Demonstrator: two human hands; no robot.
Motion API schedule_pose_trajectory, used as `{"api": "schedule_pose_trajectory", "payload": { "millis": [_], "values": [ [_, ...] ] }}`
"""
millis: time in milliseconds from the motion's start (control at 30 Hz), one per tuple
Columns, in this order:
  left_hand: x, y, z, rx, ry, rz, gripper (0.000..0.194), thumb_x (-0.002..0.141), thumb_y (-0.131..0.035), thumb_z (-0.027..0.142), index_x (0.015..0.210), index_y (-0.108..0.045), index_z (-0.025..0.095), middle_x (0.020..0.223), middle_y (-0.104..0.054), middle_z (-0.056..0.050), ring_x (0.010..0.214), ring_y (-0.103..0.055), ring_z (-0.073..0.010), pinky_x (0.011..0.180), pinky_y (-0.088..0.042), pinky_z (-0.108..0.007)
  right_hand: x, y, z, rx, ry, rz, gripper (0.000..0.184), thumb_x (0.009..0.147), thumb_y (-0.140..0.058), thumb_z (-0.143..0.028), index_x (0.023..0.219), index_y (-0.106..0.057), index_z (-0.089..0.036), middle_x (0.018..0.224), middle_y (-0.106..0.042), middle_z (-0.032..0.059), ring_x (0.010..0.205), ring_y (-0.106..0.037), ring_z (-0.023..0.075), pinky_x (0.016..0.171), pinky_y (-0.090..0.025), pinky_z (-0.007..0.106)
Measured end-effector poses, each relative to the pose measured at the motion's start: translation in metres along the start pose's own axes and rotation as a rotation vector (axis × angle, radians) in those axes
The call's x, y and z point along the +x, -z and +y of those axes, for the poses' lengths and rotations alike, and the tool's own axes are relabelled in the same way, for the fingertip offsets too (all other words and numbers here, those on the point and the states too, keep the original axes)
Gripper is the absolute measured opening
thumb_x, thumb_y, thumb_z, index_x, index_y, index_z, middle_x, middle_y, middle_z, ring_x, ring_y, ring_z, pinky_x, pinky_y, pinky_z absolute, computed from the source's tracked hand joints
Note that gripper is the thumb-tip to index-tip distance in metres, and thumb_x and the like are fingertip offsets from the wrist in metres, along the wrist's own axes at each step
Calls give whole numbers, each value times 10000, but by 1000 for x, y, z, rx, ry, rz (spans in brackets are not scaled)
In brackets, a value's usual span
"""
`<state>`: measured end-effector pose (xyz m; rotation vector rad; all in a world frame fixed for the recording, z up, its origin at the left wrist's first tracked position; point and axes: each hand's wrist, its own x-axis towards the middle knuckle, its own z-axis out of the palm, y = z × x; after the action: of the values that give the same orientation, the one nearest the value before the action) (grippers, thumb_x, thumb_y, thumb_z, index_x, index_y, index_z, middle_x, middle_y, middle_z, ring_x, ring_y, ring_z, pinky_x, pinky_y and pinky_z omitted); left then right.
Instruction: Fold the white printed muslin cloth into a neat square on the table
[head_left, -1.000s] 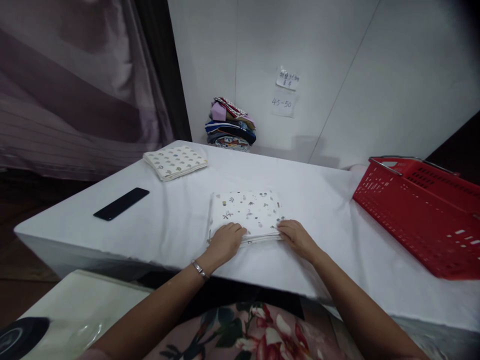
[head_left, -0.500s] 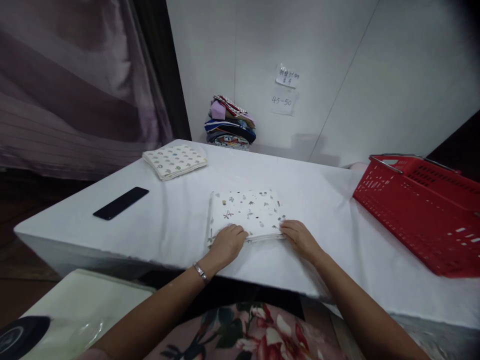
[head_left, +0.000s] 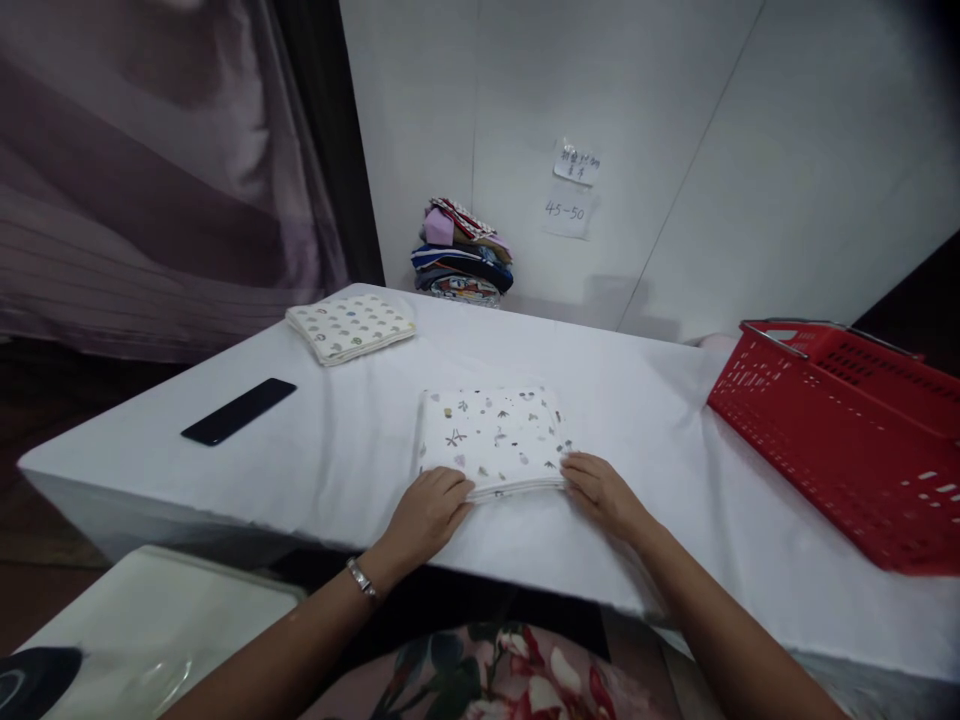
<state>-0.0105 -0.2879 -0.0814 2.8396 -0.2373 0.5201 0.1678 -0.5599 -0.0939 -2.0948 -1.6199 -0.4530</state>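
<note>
A white folded cloth (head_left: 491, 430) with small printed plants and shapes lies flat on the white-covered table (head_left: 630, 400) in front of me. My left hand (head_left: 427, 508), a silver bracelet at its wrist, holds the cloth's front left corner, fingers curled over the top. At the front right corner, my right hand (head_left: 604, 490) pinches the edge between thumb and fingers. Layered folds show along the near edge between my hands. Farther back on the left sits another folded cloth (head_left: 349, 328), cream with small dome-like prints, which neither hand touches.
A dark phone (head_left: 240, 411) lies on the table's left side. The red perforated basket (head_left: 832, 440) stands at the right. Beyond the far edge rises a pile of folded fabrics (head_left: 461, 255) by the wall, below paper notes (head_left: 568, 210). A pale stool-like surface (head_left: 172, 610) is at lower left.
My left hand has slid left along the near edge to the cloth's front left corner. My right hand stays at the right corner. The view has shifted slightly.
</note>
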Motion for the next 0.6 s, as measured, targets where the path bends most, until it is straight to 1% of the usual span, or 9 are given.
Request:
{"api": "schedule_pose_trajectory", "payload": {
  "millis": [167, 300, 467, 600],
  "values": [
    [4, -2, 1, 11, 13, 24, 169, 890, -425, 183, 927, -589, 172, 898, -595, -62, 858, -505, -191, 767, -404, -341, 1, -8, 5, -34, -9, 45, 254, 894, -447, -173, 1087, -607, -208, 1072, -652, 90, 1060, -563, 225, 878, -484, 436],
    [4, -4, 1, 18, -17, 18, 190, 892, -414, 172, 903, -604, 162, 871, -595, -66, 843, -501, -191, 755, -403, -337, 2, -8, 4, -53, -34, 77, 249, 891, -435, -152, 1043, -627, -202, 1012, -665, 91, 975, -591, 221, 834, -491, 433],
    [2, -5, 0, -29, -25, 28, 198, 898, -414, 199, 927, -608, 173, 898, -596, -70, 867, -504, -190, 774, -404, -346, -1, -6, 0, -33, -47, 71, 250, 895, -446, -170, 1081, -607, -215, 1070, -647, 87, 1037, -569, 222, 870, -479, 436],
    [-4, -1, -3, -38, 6, 41, 167, 886, -448, 219, 928, -604, 178, 902, -598, -63, 867, -506, -189, 775, -403, -349, -3, -6, 0, -19, -36, 80, 250, 887, -473, -181, 1104, -593, -218, 1081, -643, 88, 1051, -568, 221, 880, -485, 433]
  ]
}}
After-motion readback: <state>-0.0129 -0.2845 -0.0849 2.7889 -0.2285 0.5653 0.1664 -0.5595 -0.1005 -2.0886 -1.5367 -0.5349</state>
